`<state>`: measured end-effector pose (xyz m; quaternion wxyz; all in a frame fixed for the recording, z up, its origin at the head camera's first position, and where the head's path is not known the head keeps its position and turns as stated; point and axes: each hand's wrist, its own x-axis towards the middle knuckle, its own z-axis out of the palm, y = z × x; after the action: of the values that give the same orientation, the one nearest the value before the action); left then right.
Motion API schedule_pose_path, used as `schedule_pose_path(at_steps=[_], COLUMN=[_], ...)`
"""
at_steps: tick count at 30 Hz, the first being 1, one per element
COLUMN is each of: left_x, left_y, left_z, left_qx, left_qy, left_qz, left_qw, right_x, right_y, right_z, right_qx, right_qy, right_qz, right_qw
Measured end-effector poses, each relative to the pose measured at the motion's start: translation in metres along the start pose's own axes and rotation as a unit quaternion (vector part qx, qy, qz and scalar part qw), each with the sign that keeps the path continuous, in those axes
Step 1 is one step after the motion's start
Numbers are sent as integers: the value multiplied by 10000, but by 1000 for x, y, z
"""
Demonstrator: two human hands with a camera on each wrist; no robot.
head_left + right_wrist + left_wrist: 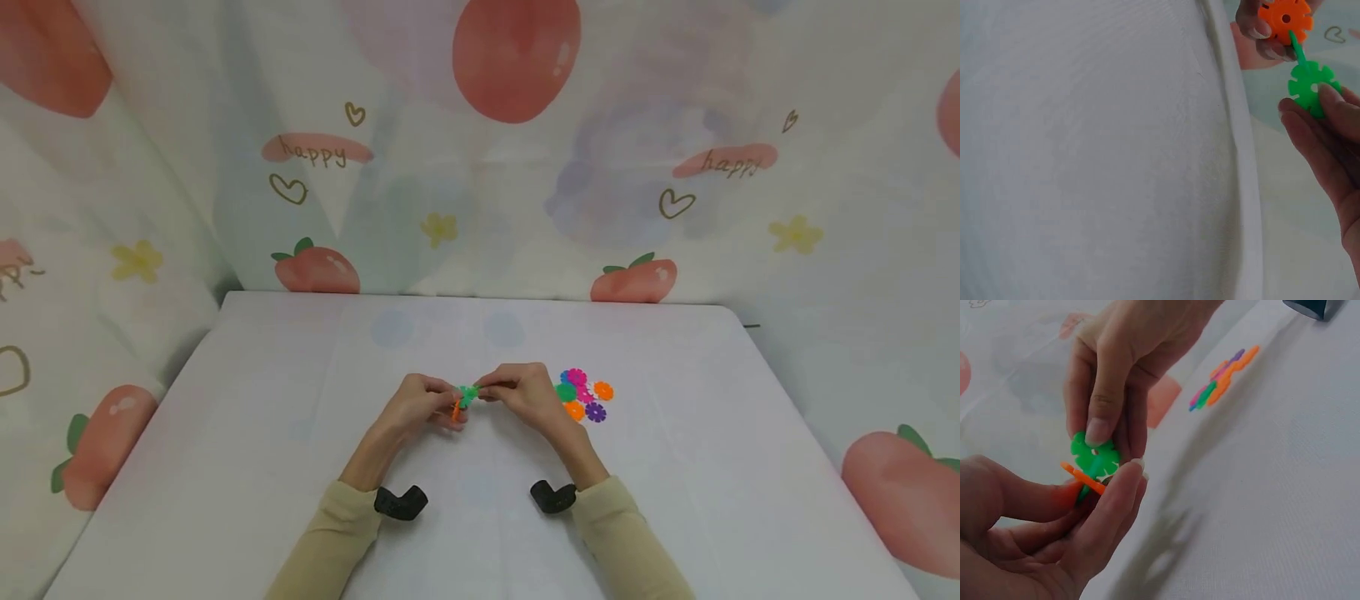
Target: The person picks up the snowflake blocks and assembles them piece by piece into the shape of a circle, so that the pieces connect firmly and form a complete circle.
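Observation:
Both hands meet over the middle of the table around a small chain of notched plastic discs. My left hand (418,403) grips the orange disc (1297,22) between thumb and fingers. A green disc seen edge-on (1298,50) sits in the orange one and reaches toward the right hand. My right hand (529,395) pinches another green disc (1305,92) between thumb and fingertips, its notched rim right at the edge-on disc. In the left wrist view the pinched green disc (1105,464) stands just above the orange one (1072,470).
Just right of the right hand lies a loose pile of notched discs, including a purple disc (596,412), an orange disc (603,390) and a pink disc (576,377). A white cloth covers the table (300,350); a printed curtain (480,192) hangs behind it.

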<state>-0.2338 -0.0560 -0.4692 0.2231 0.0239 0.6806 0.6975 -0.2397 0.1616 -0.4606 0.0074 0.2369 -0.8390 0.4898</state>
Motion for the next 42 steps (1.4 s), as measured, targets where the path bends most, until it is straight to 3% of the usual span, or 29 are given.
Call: schedule_pose_path(at_steps=[7, 11, 17, 23, 33, 42], left_x=[0, -1, -2, -4, -5, -6], left_y=[0, -1, -2, 0, -3, -3], left_z=[-1, -2, -2, -5, -9, -6], left_qx=[-79, -71, -82, -148, -154, -368], left_qy=[-608, -748, -591, -314, -429, -386], left_qz=[-23, 20, 20, -73, -118, -20], left_qw=[9981, 9972, 9982, 9994, 9989, 9986], right_x=[6, 7, 1, -11, -36, -38], right_y=[-3, -7, -3, 5, 26, 38], right_z=[3, -1, -20, -49, -92, -102], right_qx=[-591, -791, -954, -1502, -2216, -2497], right_qy=[-173, -383, -469, -348, -543, -863], right_qz=[-15, -117, -3, 531, 1058, 1559], right_qw=[9981, 9961, 9943, 9866, 9679, 9518])
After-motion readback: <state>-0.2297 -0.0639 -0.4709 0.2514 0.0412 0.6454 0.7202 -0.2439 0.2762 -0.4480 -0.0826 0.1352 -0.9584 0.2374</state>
